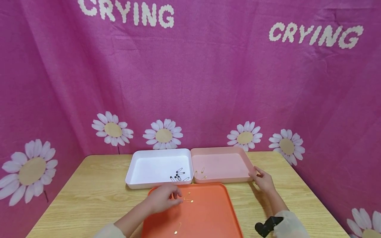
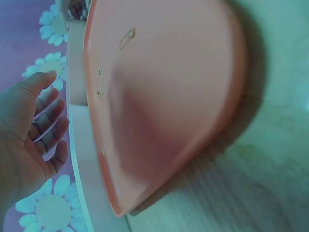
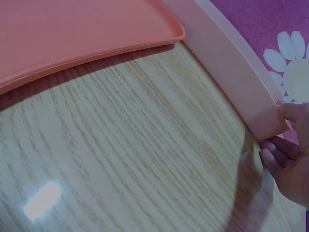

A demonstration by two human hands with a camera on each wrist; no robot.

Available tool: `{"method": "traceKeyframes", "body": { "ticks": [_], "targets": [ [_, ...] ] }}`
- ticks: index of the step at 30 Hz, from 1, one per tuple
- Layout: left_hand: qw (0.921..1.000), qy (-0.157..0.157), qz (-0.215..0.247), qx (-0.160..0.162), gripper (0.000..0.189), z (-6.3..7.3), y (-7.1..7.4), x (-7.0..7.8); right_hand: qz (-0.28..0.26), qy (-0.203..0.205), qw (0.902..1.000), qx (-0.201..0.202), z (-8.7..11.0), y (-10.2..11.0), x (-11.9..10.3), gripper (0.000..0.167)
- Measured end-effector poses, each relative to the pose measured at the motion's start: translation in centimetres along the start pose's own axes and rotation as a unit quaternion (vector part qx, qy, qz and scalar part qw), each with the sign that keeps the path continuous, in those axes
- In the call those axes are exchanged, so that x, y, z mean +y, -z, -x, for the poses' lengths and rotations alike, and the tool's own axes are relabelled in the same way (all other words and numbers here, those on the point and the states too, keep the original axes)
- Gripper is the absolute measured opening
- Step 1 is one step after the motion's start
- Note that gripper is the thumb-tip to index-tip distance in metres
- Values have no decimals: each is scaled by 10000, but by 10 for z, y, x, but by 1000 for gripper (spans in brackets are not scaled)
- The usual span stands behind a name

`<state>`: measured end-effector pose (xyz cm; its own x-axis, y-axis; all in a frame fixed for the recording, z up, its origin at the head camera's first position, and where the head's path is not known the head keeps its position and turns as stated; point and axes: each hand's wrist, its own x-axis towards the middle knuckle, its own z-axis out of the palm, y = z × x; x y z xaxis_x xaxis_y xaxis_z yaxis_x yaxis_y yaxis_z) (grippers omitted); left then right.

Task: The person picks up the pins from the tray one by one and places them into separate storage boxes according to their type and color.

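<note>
My left hand (image 1: pixel 165 198) hovers over the upper left of the orange tray (image 1: pixel 211 215), fingers loosely bent and holding nothing. Gold safety pins lie on that tray: one (image 1: pixel 177 228) near the front, others (image 1: pixel 188 200) just right of the hand. At the pink tray's (image 1: pixel 221 180) front right corner, my right hand (image 1: pixel 264 181) grips the wall; in the right wrist view its thumb lies at the rim and its fingers are at the bottom edge. Three gold safety pins (image 1: pixel 203 170) sit in the pink tray's left part. Several black safety pins (image 1: pixel 178 178) lie in the white tray (image 1: pixel 129 175).
The white and pink trays stand side by side at the back of the wooden table (image 1: pixel 89 198), the orange tray in front of them. A purple curtain (image 1: pixel 190 82) with daisies hangs behind and at both sides. A black device (image 1: pixel 268 226) sits on the right wrist.
</note>
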<state>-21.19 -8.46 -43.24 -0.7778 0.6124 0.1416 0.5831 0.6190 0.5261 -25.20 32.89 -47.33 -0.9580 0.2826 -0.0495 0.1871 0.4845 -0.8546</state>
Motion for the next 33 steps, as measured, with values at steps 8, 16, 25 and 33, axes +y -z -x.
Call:
{"method": "traceKeyframes", "body": {
  "ticks": [8, 16, 25, 33],
  "targets": [
    [9974, -62, -394, -593, 17, 17, -6, 6, 24, 22, 10000, 31, -2, 1, 0, 60],
    [9916, -288, -1045, -705, 20, 32, -13, 7, 15, 21, 10000, -16, -2, 1, -1, 61],
    [9881, -123, -1159, -1004, 22, 41, -19, 5, -46, -49, 10000, -49, -3, 1, 0, 62],
    [9874, -89, -1066, -1168, 18, 45, -25, 5, -21, 20, 10000, -6, 0, 2, -1, 61]
  ]
}}
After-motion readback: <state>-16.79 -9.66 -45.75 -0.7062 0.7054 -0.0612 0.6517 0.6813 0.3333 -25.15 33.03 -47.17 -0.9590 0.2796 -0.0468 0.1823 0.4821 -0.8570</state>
